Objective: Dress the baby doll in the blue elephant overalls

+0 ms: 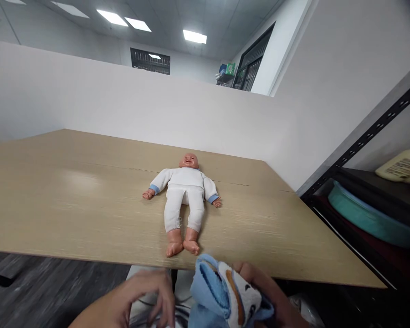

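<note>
My right hand [259, 284] grips a bundled blue cloth piece [208, 291], soft and fuzzy like terry, with a white cartoon face and an orange-brown band on it. Its full shape is hidden by the folds. To the left, my left hand [153, 291] hangs near the table's front edge, slightly blurred, with bent fingers apart and nothing visible in them. A baby doll [186, 182] lies on its back on the table, feet toward me. It wears a white long-sleeved top and white trousers, with blue cuffs at the wrists. Neither hand touches the doll.
The light wooden table [89, 209] meets a white partition wall [140, 109] at the back. On the right stands a black metal shelf [365, 132] bearing a teal basin [369, 218] and a cream-coloured bottle [403, 164]. Dark grey flooring [37, 296] shows at lower left.
</note>
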`<state>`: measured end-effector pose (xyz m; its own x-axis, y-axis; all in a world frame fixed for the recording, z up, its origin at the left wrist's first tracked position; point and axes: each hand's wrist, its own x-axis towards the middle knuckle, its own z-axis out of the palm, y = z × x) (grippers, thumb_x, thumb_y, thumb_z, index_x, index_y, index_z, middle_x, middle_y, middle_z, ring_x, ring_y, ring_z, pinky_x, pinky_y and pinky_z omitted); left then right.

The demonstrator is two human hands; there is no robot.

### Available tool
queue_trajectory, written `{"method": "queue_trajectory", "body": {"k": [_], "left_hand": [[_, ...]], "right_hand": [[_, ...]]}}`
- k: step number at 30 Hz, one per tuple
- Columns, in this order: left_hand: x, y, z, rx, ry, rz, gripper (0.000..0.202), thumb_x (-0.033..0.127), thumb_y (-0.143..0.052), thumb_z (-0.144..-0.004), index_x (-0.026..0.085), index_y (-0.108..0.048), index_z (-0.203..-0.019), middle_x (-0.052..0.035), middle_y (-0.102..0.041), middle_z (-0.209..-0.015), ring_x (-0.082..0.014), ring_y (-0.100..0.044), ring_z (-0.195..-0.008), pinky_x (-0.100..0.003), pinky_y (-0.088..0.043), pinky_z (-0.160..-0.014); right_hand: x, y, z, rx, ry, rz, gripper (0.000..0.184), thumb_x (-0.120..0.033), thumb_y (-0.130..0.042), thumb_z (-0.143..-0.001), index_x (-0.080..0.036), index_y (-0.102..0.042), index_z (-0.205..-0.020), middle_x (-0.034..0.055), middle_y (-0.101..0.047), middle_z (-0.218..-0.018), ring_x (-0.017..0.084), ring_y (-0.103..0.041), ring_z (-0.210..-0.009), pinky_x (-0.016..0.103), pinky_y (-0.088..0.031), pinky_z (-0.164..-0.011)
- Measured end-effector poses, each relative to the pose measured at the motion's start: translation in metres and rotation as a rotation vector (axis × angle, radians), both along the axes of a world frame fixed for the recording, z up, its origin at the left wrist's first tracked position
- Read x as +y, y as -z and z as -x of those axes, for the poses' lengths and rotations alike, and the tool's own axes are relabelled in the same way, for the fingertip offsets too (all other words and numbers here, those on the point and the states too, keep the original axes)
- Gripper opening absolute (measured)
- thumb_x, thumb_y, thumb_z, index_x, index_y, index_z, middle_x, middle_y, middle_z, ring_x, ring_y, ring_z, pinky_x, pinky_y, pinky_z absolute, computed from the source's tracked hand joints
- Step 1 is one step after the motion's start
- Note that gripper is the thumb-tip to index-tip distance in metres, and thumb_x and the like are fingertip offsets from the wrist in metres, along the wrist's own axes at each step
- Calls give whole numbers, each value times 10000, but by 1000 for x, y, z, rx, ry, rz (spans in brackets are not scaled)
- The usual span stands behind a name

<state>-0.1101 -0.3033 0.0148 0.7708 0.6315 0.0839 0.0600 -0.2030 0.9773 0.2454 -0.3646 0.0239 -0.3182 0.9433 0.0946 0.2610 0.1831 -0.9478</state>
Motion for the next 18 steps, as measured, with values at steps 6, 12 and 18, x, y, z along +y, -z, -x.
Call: {"method": "queue_trajectory", "body": {"k": [6, 12, 18], "left_hand": [[77, -66, -13, -165, -101, -382, 855, 625, -901, -793, 338, -539, -1513, -112, -566, -1510, -364, -513, -1423, -464, -452, -1186], [161, -109, -26, -188, 29, -494, 201, 324, -833, -925, 233, -704, -1050, -19, -715, -974, -197, -677, -927, -293, -548, -861], [221, -124, -30, -148, -7, -491, 166, 397, -677, -1025, 238, -696, -1070, -57, -698, -1077, -241, -679, -1006, -343, -558, -909]], "right_hand": [[107, -119, 42, -33, -480, -331, 228, -320, -758, -884, -217, -658, -1062, 50, -675, -950, 203, -618, -831, 300, -525, -779], [200, -149, 38, -281, -599, -364, 402, -484, -791, -924, -198, -681, -1184, 39, -683, -1026, 190, -627, -887, 276, -513, -784], [255, -130, 40, -235, -346, -478, 202, -398, -778, -985, -210, -708, -1008, 15, -650, -965, 167, -602, -856, 273, -473, -764]]}}
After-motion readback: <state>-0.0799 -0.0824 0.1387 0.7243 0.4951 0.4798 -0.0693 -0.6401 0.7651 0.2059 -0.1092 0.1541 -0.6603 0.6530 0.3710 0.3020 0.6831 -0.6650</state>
